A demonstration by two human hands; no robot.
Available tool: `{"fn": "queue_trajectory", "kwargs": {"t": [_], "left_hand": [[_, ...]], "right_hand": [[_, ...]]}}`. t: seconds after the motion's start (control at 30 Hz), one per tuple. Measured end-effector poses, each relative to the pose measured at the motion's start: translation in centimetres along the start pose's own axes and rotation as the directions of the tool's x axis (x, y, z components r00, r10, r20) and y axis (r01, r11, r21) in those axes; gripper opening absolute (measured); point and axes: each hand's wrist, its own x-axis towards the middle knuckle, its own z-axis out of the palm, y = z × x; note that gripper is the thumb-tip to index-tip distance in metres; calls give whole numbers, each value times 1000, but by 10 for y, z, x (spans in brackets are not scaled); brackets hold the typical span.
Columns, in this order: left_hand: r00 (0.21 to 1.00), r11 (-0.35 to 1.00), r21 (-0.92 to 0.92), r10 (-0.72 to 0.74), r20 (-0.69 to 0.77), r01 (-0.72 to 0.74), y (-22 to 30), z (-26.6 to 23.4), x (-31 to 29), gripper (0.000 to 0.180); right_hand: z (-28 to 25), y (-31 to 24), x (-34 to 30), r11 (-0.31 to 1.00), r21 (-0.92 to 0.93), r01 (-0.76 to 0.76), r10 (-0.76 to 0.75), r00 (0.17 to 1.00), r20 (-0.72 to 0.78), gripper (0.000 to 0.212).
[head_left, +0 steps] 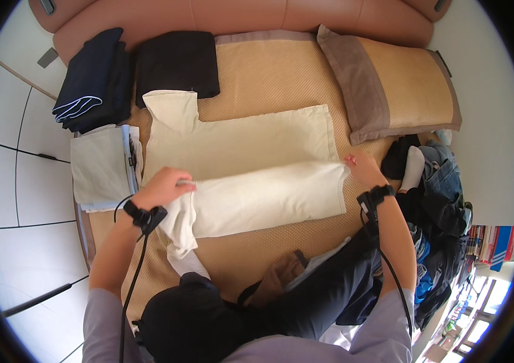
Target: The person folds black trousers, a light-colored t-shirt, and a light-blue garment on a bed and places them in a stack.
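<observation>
A cream T-shirt [257,142] lies sideways on the woven bed mat, one sleeve spread out at its far left corner. Its near part is lifted and bent over along a long crease between my hands. At the left end of that crease, my left hand [165,186] pinches the fabric near the collar or shoulder; which of these I cannot tell. My right hand [363,169] grips the hem at the right end with closed fingers. The nearer sleeve hangs bunched below my left hand.
Folded dark clothes [90,81] and a black folded garment [178,63] lie by the headboard [238,15]. Left of the shirt is a stack of folded light clothes [101,166]. A pillow [414,85] rests far right. A heap of rumpled clothes [441,181] runs along the right side.
</observation>
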Motion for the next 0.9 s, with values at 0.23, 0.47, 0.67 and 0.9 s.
{"fn": "queue_trajectory", "kwargs": {"t": [0.23, 0.47, 0.67, 0.9], "left_hand": [[989, 998, 25, -53, -138, 57, -43, -10, 68, 26], [971, 977, 118, -155, -183, 178, -59, -9, 98, 24], [950, 921, 339, -85, -301, 191, -62, 3, 111, 21], [759, 895, 439, 337, -557, -75, 2, -21, 90, 33]], "right_hand": [[12, -9, 58, 987, -130, -98, 96, 995, -19, 14], [26, -11, 77, 983, -159, -87, 54, 978, -202, 10], [27, -17, 83, 988, -115, -105, 65, 949, -308, 10], [41, -49, 79, 942, -98, -320, 277, 909, -312, 43]]}}
